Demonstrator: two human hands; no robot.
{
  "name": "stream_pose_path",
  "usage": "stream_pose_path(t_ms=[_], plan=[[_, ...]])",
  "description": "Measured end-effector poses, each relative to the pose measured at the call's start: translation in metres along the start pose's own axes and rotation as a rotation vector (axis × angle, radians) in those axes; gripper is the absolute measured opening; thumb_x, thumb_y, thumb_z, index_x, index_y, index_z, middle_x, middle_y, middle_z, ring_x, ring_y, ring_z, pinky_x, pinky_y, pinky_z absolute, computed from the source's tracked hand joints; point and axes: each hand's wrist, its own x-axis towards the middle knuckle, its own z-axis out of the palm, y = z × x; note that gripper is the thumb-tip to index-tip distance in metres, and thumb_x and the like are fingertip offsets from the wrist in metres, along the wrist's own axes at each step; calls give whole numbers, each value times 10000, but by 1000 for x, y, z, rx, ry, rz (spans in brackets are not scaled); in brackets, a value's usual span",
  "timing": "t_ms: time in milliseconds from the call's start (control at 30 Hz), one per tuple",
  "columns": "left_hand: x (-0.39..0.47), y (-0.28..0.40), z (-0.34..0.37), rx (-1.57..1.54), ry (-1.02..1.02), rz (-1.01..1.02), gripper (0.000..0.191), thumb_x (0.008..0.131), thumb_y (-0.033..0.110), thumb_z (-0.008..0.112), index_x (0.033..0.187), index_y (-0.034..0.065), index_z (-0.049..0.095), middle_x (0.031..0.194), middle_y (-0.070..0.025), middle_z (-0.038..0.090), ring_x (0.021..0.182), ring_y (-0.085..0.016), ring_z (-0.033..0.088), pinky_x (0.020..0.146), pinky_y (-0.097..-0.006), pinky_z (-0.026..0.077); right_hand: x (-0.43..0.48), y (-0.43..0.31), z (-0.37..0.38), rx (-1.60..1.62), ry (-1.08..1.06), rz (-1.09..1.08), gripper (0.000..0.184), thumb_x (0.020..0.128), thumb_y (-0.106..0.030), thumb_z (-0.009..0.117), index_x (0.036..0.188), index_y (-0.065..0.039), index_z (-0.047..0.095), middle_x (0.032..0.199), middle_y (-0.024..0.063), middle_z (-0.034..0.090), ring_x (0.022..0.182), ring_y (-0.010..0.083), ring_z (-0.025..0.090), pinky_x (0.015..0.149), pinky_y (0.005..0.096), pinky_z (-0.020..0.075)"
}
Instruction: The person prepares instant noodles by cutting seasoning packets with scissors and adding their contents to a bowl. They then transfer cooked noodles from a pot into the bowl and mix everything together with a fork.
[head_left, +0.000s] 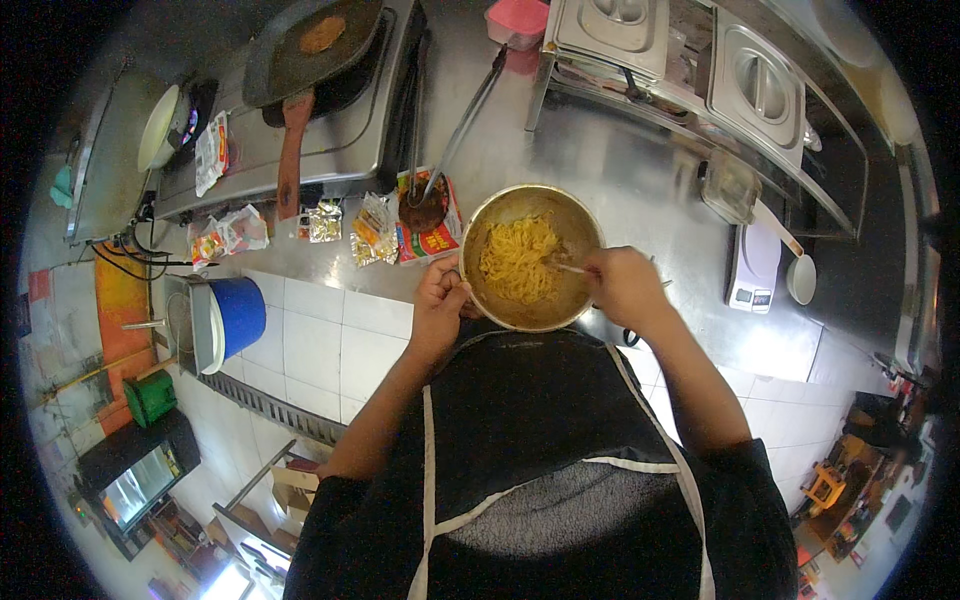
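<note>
A round metal bowl (532, 196) sits near the counter's front edge, against my apron, with yellow noodles (521, 259) inside. My left hand (440, 296) grips the bowl's rim on its left side. Above the bowl's right side, my right hand (626, 289) is closed on a thin utensil (568, 267) whose tip reaches into the noodles; its kind cannot be told. Left of the bowl, metal tongs (469, 120) rest with their lower end by a dark, round item (422, 208) on a red and green food packet (442, 244).
Opened foil packets (375, 229) lie on the steel counter. A pan with a wooden handle (294, 154) rests on the stove (345, 154). To the right are a kitchen scale (752, 262), a white spoon or ladle (801, 280) and lidded steel pans (757, 90). A pink container (516, 22) stands behind.
</note>
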Motion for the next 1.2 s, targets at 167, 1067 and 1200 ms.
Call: stream_pose_path(t_ms=[167, 1067, 1200], plan=[[4, 4, -4, 72, 13, 0, 407, 1011, -4, 520, 1414, 8, 468, 856, -25, 588, 708, -103, 627, 659, -258, 573, 4, 29, 43, 526, 84, -9, 79, 899, -100, 703, 950, -46, 730, 788, 114, 703, 682, 260, 656, 644, 372, 513], [26, -4, -19, 41, 41, 2, 381, 983, -15, 527, 1364, -20, 549, 826, 45, 505, 719, -51, 525, 664, -225, 468, 11, -5, -15, -208, 51, -159, 169, 860, -136, 596, 964, -109, 727, 917, 140, 723, 837, 328, 718, 735, 466, 570], [35, -6, -25, 70, -14, 52, 394, 992, 25, 521, 1384, 7, 554, 986, -10, 624, 809, -84, 606, 683, -244, 496, 14, 2, -14, -195, 73, -455, 111, 831, -110, 610, 906, -108, 692, 880, 93, 673, 807, 307, 696, 708, 437, 571]])
